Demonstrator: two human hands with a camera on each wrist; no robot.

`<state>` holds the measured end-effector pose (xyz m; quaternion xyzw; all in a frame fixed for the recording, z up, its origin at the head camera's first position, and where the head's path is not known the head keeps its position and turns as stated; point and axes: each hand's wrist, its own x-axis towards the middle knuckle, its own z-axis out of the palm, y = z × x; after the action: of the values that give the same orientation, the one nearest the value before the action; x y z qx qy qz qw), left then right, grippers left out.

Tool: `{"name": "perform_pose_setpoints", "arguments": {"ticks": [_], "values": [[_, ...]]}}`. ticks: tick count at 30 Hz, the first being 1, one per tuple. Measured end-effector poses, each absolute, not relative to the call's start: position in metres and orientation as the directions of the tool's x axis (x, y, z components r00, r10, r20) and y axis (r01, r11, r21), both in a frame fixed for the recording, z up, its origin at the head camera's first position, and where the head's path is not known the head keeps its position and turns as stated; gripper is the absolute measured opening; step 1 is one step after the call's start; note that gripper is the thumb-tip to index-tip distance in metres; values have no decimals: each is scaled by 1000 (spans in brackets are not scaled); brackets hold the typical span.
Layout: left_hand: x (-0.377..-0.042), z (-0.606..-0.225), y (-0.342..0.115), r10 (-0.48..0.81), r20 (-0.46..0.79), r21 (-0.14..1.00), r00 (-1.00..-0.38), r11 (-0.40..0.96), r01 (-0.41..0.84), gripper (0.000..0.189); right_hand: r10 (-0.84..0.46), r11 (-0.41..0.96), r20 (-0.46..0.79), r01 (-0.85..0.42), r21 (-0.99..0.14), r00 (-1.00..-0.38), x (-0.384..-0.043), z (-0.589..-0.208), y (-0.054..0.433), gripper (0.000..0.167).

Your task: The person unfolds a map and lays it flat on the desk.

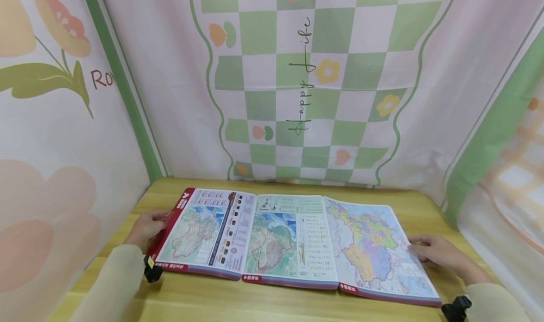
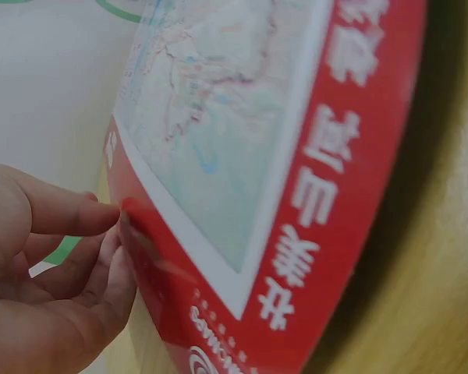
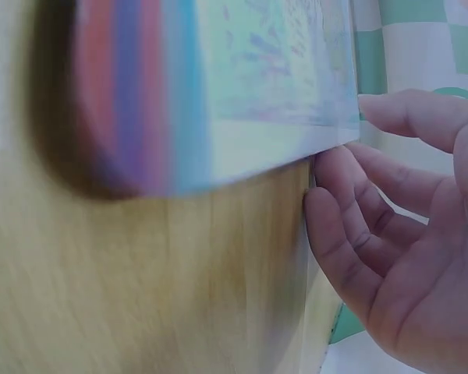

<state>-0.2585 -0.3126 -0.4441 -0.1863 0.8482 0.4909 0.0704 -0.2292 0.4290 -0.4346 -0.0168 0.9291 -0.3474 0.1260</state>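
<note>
A fold-out map (image 1: 272, 241) with three panels lies open across the table in the head view. Its left panel has a red border (image 2: 343, 156) with white lettering; the right panel (image 3: 273, 62) carries a colourful map. My left hand (image 1: 146, 227) pinches the red outer edge on the left, thumb and fingertips meeting there in the left wrist view. At the opposite outer edge is my right hand (image 1: 437, 251), its thumb on one side and curled fingers on the other, holding the margin. Parts of the fingertips are hidden by the map.
Beneath the map is a yellow wood-grain table (image 1: 204, 298) with rounded back corners. A curtain with green and white checks (image 1: 297, 95) hangs behind it, and flowered cloth (image 1: 42, 171) encloses the left side. Small black cameras (image 1: 152, 268) sit at both wrists.
</note>
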Motion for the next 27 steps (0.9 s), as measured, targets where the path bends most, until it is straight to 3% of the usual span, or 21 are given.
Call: {"name": "perform_pose_setpoints", "arguments": {"ticks": [12, 18, 23, 27], "values": [[-263, -447, -312, -224, -295, 830, -929, 422, -365, 58, -79, 725, -252, 118, -679, -964, -228, -430, 429, 61], [-266, -445, -302, -175, -286, 856, -942, 396, -333, 60, -68, 733, -204, 89, -674, -977, -225, -425, 424, 62], [-268, -438, -283, -162, -178, 836, -971, 495, -236, 52, -96, 755, -116, 4, -655, -989, -224, -421, 415, 58], [-265, -430, -270, -105, -106, 798, -989, 584, -148, 50, -104, 823, -33, -67, -564, -994, -227, -416, 406, 52]]}}
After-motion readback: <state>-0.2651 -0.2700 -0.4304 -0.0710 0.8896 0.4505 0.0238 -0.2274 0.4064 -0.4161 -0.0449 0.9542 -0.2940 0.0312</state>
